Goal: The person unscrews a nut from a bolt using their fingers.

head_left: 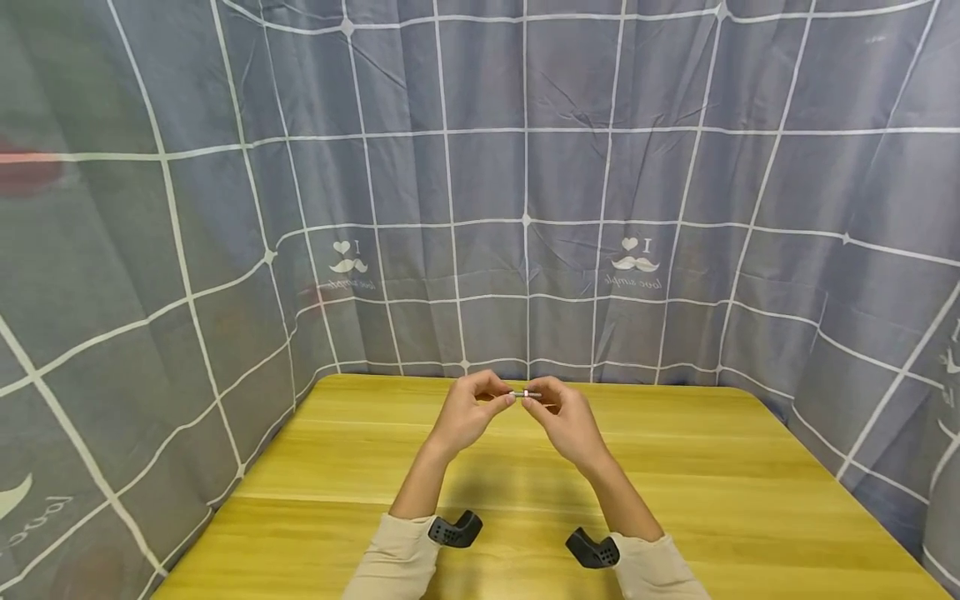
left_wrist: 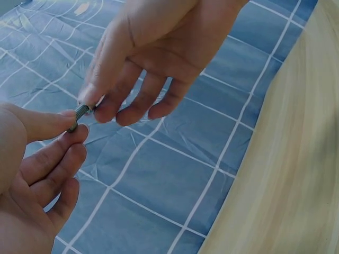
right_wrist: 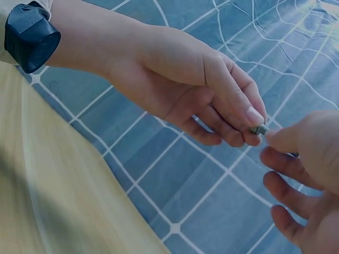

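Note:
A small threaded metal bolt (head_left: 517, 394) spans the gap between the two hands, held level above the far part of the table. My left hand (head_left: 460, 417) pinches one end between thumb and index finger. From the other side, the thumb and fingertips of my right hand (head_left: 570, 425) pinch the bolt further along its length. A short, wider bright piece, like a nut, shows on it at the right fingertips. Bare thread (left_wrist: 80, 112) is visible between the hands in the left wrist view. In the right wrist view, a tip of metal (right_wrist: 295, 154) sticks out past my right thumb.
Below the hands lies a yellow wood-grain table (head_left: 675, 483). A grey curtain (head_left: 570, 183) with white grid lines hangs behind it and along both sides. Each wrist carries a black camera mount, the left one (head_left: 456, 530) and the right one (head_left: 592, 548), near the beige sleeves.

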The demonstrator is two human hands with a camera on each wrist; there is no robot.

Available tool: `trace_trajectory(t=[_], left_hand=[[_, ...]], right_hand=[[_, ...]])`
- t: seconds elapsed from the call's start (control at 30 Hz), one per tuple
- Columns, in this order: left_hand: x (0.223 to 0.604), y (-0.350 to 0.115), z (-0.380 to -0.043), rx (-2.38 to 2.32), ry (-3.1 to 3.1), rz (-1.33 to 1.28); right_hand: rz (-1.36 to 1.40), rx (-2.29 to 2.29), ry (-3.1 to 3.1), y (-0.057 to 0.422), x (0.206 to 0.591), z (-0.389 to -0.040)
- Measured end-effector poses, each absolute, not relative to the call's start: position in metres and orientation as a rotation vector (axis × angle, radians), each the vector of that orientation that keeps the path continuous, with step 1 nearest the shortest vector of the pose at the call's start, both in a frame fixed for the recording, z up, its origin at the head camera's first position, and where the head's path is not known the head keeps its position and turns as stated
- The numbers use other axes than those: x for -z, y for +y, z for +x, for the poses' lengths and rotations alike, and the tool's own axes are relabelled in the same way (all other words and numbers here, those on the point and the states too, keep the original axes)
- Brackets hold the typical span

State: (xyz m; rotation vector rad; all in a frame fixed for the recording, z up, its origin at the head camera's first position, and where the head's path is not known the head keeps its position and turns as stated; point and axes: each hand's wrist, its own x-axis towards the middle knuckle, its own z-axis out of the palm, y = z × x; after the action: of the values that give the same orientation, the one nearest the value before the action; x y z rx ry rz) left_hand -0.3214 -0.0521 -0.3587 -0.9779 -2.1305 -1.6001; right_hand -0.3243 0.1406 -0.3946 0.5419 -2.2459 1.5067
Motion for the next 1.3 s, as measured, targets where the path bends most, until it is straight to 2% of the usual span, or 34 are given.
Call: trace_trajectory(t=[0.7,1.3], left_hand=[[0.3625,-0.0527,-0.3221,1.572,-2.123,-0.976],[0.3595,-0.0533,-0.3212,1.557,-2.114,-0.996]], right_hand=[[0.513,-1.561,-2.198,0.1377,0.3945,-0.3200],[0.598,-1.497,-2.162,0.1410,0.3955,-0.3251]])
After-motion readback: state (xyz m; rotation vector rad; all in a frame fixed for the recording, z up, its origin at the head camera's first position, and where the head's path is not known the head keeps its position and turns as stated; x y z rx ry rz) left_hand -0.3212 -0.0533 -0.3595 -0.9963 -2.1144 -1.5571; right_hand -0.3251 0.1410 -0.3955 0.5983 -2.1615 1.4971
